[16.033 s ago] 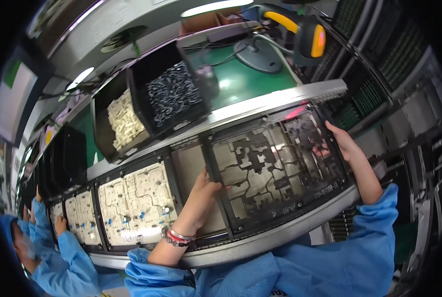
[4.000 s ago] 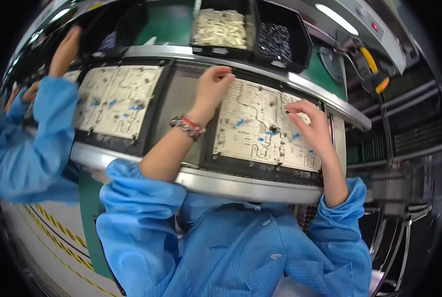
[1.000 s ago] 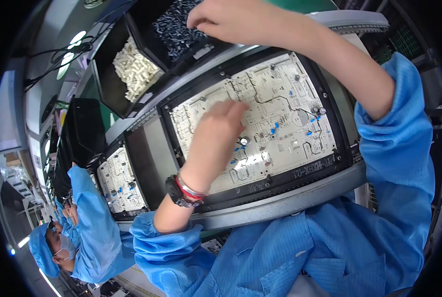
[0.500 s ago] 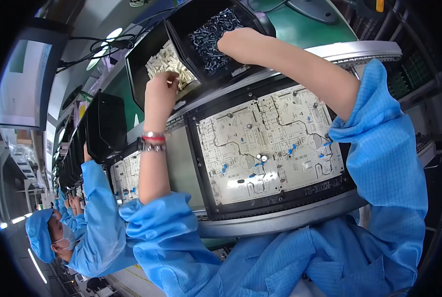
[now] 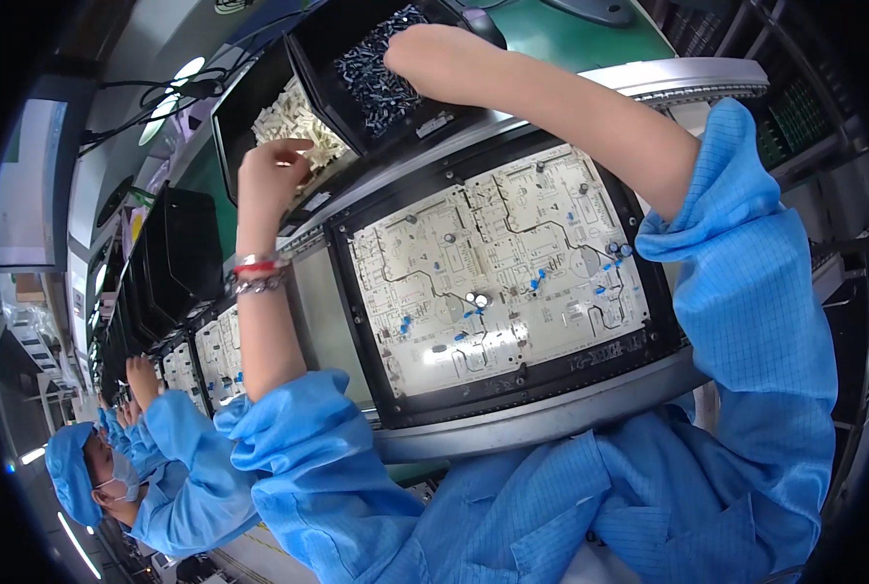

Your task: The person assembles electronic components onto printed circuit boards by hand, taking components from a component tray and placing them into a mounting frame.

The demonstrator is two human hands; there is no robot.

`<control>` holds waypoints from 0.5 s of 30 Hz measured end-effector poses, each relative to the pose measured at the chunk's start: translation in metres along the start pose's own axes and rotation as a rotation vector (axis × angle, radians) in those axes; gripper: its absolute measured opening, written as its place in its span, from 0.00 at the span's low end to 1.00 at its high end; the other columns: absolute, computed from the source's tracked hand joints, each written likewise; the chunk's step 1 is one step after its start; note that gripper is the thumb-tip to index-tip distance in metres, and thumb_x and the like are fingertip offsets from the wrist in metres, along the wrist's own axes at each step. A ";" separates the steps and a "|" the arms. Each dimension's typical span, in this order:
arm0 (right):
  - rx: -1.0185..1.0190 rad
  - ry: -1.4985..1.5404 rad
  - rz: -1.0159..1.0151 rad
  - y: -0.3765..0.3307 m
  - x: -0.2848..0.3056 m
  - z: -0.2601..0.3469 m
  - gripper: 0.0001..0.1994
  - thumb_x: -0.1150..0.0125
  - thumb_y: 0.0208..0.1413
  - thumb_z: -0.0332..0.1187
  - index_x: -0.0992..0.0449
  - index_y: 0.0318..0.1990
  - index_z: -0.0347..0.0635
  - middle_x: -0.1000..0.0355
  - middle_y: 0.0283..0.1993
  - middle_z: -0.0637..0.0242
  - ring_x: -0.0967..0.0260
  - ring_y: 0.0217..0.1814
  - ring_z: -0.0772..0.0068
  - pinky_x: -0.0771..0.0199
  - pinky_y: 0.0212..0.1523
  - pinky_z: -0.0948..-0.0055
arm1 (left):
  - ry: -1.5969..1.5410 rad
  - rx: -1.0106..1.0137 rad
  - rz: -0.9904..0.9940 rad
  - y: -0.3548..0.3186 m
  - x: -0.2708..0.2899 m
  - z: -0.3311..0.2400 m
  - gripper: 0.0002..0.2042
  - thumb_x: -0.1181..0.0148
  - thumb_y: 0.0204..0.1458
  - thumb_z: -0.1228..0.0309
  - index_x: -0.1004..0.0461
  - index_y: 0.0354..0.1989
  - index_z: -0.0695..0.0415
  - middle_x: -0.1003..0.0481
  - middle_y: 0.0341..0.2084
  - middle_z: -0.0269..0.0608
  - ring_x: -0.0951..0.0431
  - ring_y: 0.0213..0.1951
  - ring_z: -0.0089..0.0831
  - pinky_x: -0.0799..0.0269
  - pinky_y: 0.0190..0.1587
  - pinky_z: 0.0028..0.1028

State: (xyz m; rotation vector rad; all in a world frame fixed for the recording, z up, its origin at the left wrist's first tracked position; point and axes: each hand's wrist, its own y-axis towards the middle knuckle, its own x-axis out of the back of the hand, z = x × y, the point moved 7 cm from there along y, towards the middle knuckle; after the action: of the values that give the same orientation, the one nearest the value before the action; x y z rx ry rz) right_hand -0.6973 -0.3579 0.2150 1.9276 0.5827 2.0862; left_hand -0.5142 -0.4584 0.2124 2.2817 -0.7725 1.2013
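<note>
My left hand (image 5: 271,177) is at the near edge of a black bin of small white parts (image 5: 296,122). Its fingers are curled toward the thumb; whatever they pinch is too small to make out. My right hand (image 5: 420,63) reaches into the neighbouring black bin of small dark-blue, sleeved parts (image 5: 371,83), with its fingertips hidden behind the hand. Below both hands, a pale circuit board (image 5: 498,263) lies in a black frame (image 5: 434,409). Blue parts, dark cylinders and a pair of white-topped cylinders stand on it.
A metal rail (image 5: 542,414) runs along the near side of the line. More boards (image 5: 218,350) and black bins (image 5: 177,243) line the left, where a co-worker in blue (image 5: 191,477) sits. A screen (image 5: 31,185) hangs at far left, and cables (image 5: 177,88) cross behind the bins.
My left hand has drawn back slightly from the white parts toward the bin's near edge. My right hand stays at the dark parts. The co-worker's arm has come down from a bin.
</note>
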 end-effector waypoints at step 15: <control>-0.146 0.763 0.339 -0.187 0.049 0.047 0.04 0.40 0.46 0.22 0.23 0.31 0.36 0.27 0.30 0.65 0.29 0.32 0.74 0.30 0.31 0.77 | -1.058 0.094 0.161 -0.132 -0.078 -0.085 0.14 0.41 0.46 0.85 0.26 0.43 0.66 0.23 0.38 0.41 0.23 0.39 0.21 0.28 0.44 0.17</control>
State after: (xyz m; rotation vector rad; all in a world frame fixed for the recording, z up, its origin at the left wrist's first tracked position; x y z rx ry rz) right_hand -0.6724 -0.1640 0.1782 1.1617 0.2175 2.9852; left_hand -0.5142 -0.2877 0.1747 2.9201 -1.2617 -0.0412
